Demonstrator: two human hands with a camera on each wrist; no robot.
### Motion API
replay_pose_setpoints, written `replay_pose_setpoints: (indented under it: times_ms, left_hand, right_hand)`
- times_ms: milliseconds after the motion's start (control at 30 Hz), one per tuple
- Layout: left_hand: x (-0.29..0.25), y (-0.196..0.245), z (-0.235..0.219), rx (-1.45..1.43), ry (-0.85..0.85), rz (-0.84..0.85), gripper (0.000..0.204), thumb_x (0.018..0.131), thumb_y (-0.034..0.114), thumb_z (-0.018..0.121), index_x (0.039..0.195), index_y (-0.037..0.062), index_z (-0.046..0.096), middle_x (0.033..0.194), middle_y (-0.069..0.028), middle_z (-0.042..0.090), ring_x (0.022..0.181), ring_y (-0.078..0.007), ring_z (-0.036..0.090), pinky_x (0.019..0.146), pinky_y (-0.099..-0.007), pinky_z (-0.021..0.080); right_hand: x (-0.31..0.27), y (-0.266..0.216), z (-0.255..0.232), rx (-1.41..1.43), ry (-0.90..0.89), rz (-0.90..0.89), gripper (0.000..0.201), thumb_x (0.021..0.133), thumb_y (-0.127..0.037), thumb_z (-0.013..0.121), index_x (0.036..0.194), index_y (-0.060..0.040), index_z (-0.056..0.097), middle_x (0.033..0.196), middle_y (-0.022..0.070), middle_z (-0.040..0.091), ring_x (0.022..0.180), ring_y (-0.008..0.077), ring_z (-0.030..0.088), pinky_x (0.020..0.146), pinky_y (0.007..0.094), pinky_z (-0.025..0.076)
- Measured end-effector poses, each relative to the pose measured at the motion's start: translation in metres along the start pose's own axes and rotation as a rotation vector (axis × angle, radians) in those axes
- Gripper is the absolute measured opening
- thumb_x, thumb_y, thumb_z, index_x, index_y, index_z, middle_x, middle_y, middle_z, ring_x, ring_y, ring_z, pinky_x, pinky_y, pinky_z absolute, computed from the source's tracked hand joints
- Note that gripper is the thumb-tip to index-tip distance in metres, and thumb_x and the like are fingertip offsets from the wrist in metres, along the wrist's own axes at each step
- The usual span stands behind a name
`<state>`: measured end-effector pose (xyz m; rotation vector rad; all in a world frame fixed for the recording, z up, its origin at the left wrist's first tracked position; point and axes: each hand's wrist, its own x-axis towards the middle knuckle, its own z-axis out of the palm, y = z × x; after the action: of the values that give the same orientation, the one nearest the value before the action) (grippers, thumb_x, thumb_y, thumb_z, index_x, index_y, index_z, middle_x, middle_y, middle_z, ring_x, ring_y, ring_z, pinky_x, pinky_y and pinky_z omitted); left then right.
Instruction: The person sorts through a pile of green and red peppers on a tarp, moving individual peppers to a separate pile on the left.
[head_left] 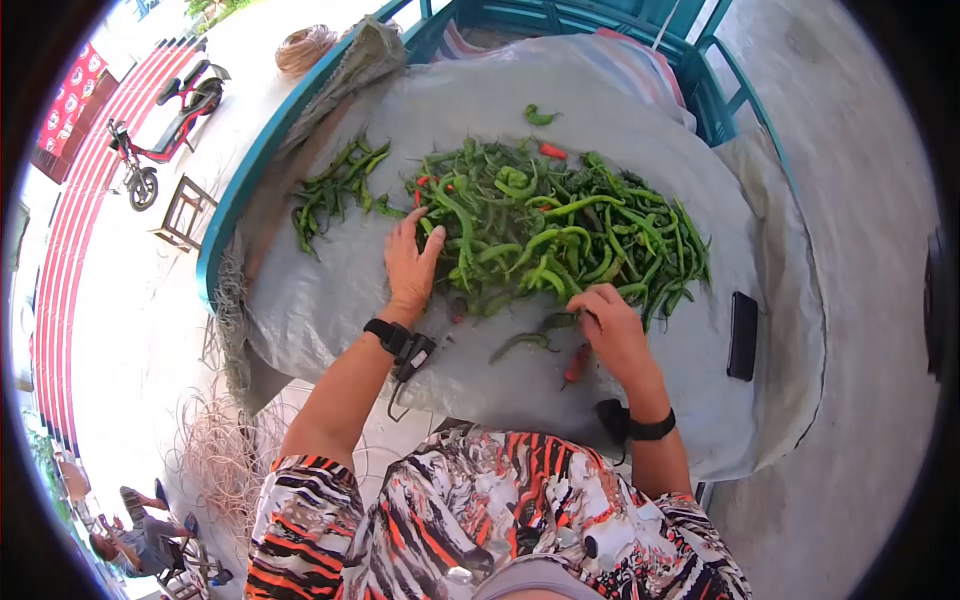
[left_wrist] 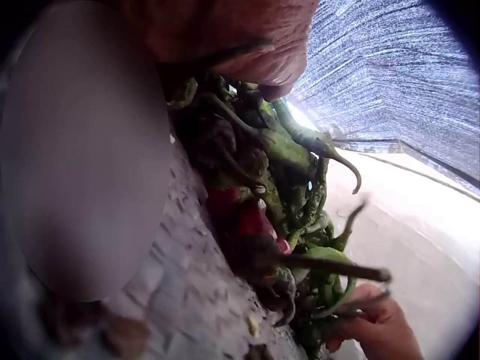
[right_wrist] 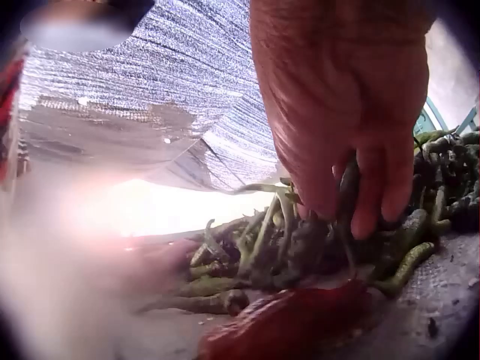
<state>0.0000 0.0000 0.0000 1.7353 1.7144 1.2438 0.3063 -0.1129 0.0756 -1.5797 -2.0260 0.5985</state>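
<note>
fingers of the left hand (head_left: 411,262) lie straight and flat on the grey sheet (head_left: 330,300), tips touching the left edge of the main pepper heap (head_left: 560,235). a smaller pepper bunch (head_left: 335,190) lies nearer the sheet's left edge. the right hand (head_left: 612,330) curls its fingers around a green pepper (head_left: 560,320) at the heap's near edge. a red pepper (head_left: 577,364) lies just beside it. a phone (head_left: 743,335) lies near the sheet's right edge.

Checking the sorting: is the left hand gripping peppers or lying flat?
Flat: the left hand rests with straight fingers on the edge of the pepper pile, gripping nothing.
</note>
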Motion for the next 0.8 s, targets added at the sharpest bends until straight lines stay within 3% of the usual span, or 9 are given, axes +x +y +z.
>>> replay_pose_setpoints:
  times_ms: [67, 167, 267, 367, 467, 567, 667, 800]
  left_hand:
    - [0.001, -0.004, -0.001, 0.027, 0.018, 0.011, 0.051, 0.095, 0.045, 0.059, 0.134, 0.0111, 0.055, 0.127, -0.0184, 0.057, 0.119, -0.0377, 0.049, 0.105, -0.0458, 0.035]
    - [-0.004, -0.002, 0.007, 0.007, 0.002, -0.001, 0.051, 0.095, 0.044, 0.059, 0.134, 0.0105, 0.055, 0.126, -0.0184, 0.057, 0.118, -0.038, 0.049, 0.105, -0.0462, 0.035]
    - [-0.003, -0.007, 0.011, 0.043, 0.02, 0.033, 0.05, 0.096, 0.044, 0.058, 0.133, 0.0104, 0.055, 0.124, -0.0189, 0.057, 0.117, -0.038, 0.049, 0.104, -0.0465, 0.035]
    - [-0.003, -0.007, 0.012, 0.059, 0.02, 0.029, 0.05, 0.096, 0.045, 0.057, 0.133, 0.0103, 0.055, 0.124, -0.0191, 0.057, 0.116, -0.0379, 0.049, 0.104, -0.0464, 0.036]
    - [-0.003, -0.005, 0.011, 0.043, 0.017, 0.026, 0.049, 0.097, 0.044, 0.056, 0.133, 0.0101, 0.055, 0.124, -0.019, 0.057, 0.115, -0.0376, 0.049, 0.103, -0.0461, 0.036]
    - [-0.003, -0.004, 0.011, 0.05, 0.02, 0.026, 0.049, 0.097, 0.044, 0.056, 0.133, 0.0099, 0.055, 0.124, -0.0189, 0.057, 0.115, -0.0374, 0.049, 0.103, -0.0458, 0.036]
    - [-0.003, -0.003, 0.01, 0.059, 0.011, 0.034, 0.049, 0.097, 0.043, 0.056, 0.132, 0.0093, 0.055, 0.124, -0.0188, 0.057, 0.115, -0.0373, 0.049, 0.104, -0.0455, 0.035]
    - [-0.002, -0.004, 0.011, 0.092, 0.015, 0.036, 0.049, 0.097, 0.044, 0.056, 0.132, 0.009, 0.054, 0.124, -0.0185, 0.057, 0.114, -0.0369, 0.049, 0.104, -0.0451, 0.035]
  right_hand:
    - [-0.01, -0.007, -0.002, 0.154, 0.025, -0.012, 0.02, 0.094, 0.002, 0.056, 0.107, -0.0075, 0.067, 0.107, 0.0083, 0.064, 0.089, 0.0239, 0.07, 0.07, 0.0374, 0.054]
    - [-0.023, -0.014, -0.015, 0.576, 0.087, 0.079, 0.019, 0.094, 0.002, 0.057, 0.108, -0.007, 0.067, 0.1, 0.0055, 0.062, 0.072, 0.0162, 0.066, 0.062, 0.0306, 0.052]
    - [-0.024, -0.016, -0.028, 0.58, 0.157, 0.09, 0.018, 0.094, 0.001, 0.058, 0.109, -0.0059, 0.066, 0.1, 0.0045, 0.061, 0.06, 0.0099, 0.059, 0.056, 0.0255, 0.049]
    - [-0.021, -0.023, -0.05, 0.683, 0.118, 0.208, 0.016, 0.095, -0.003, 0.062, 0.11, -0.0045, 0.066, 0.099, 0.0048, 0.06, 0.06, 0.0074, 0.056, 0.054, 0.024, 0.049]
    - [-0.006, -0.023, -0.067, 0.669, 0.137, 0.203, 0.021, 0.094, -0.005, 0.063, 0.115, -0.0048, 0.066, 0.096, 0.0045, 0.061, 0.068, 0.0075, 0.058, 0.056, 0.0241, 0.052]
    - [0.022, -0.025, -0.068, 0.697, 0.348, 0.134, 0.026, 0.094, -0.006, 0.063, 0.12, -0.006, 0.065, 0.094, 0.0047, 0.062, 0.074, 0.0079, 0.06, 0.059, 0.0243, 0.054]
    - [0.033, -0.022, -0.076, 0.55, 0.471, 0.154, 0.03, 0.094, -0.005, 0.062, 0.123, -0.006, 0.064, 0.1, 0.0065, 0.065, 0.075, 0.0088, 0.062, 0.059, 0.0252, 0.055]
    - [0.034, 0.002, -0.081, 0.295, 0.481, 0.179, 0.029, 0.093, -0.006, 0.062, 0.122, -0.0045, 0.064, 0.108, 0.0086, 0.067, 0.076, 0.0105, 0.063, 0.06, 0.026, 0.056]
